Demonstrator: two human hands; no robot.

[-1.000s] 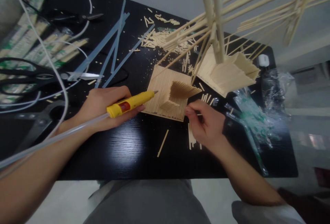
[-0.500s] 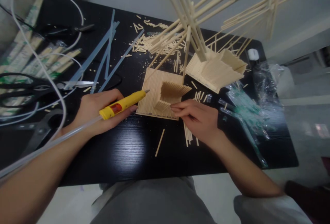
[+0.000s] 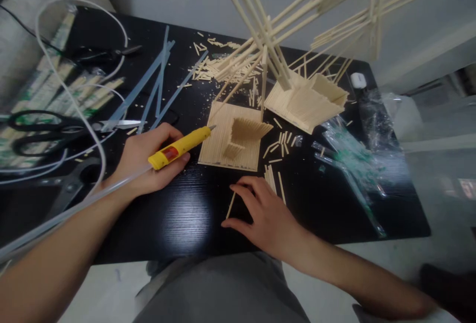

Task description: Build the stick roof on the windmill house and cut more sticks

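My left hand [image 3: 147,161] grips a yellow glue pen [image 3: 181,147] with a clear glue stick out its back; the tip points at a square panel of glued sticks [image 3: 219,142] with small stick walls standing on it. My right hand [image 3: 262,216] rests on the black table [image 3: 178,219], fingers spread and holding nothing, its fingertips beside a loose thin stick [image 3: 230,205]. A small bundle of short sticks [image 3: 270,178] lies just beyond that hand.
A second stick model [image 3: 307,99] stands behind, with long skewers [image 3: 282,30] fanning upward. Scissors [image 3: 55,127], white cable, clear glue sticks [image 3: 158,85] and wrapped chopsticks lie at the left. Stick offcuts [image 3: 219,65] litter the back; crumpled plastic wrappers [image 3: 353,157] lie at the right.
My right hand has left the stick panel and come down toward me onto the table, its fingers spreading. The left hand and glue pen have stayed in place.
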